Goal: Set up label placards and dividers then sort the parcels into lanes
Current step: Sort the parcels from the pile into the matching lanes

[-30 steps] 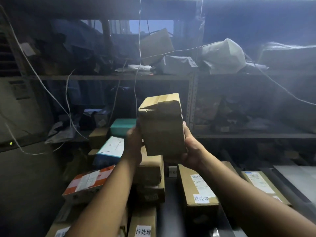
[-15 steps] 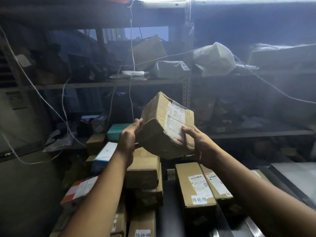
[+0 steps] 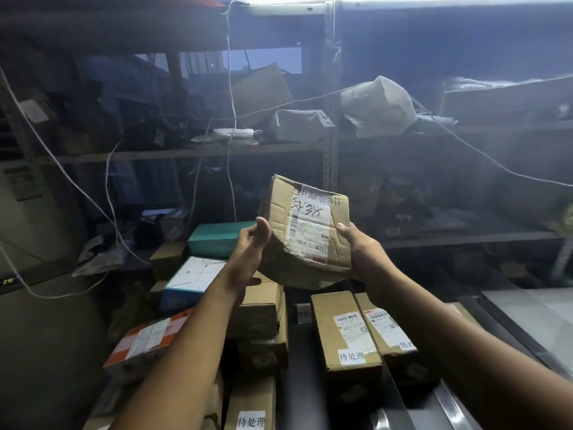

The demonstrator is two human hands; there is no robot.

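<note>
A dented cardboard parcel (image 3: 305, 231) with a white shipping label and handwriting facing me is held up in the air at the centre of the view. My right hand (image 3: 361, 249) grips its right side, thumb on the front face. My left hand (image 3: 252, 240) touches its left edge with thumb up and fingers loosely curved. Below lie several labelled cardboard parcels: two long ones (image 3: 344, 330) (image 3: 386, 332) side by side at the right of a dark strip (image 3: 299, 364), and a stack of boxes (image 3: 263, 315) at its left.
A teal box (image 3: 217, 238), a blue-and-white box (image 3: 193, 279) and an orange-and-white box (image 3: 145, 339) sit at the left. Metal shelving (image 3: 328, 150) behind carries bags and cartons. White cords (image 3: 231, 119) hang in front of it. A grey surface (image 3: 533, 315) lies at the right.
The parcel has been turned in my hands, so its labelled face now points at me, and it has tilted. My left hand has loosened from a full grip to touching the edge.
</note>
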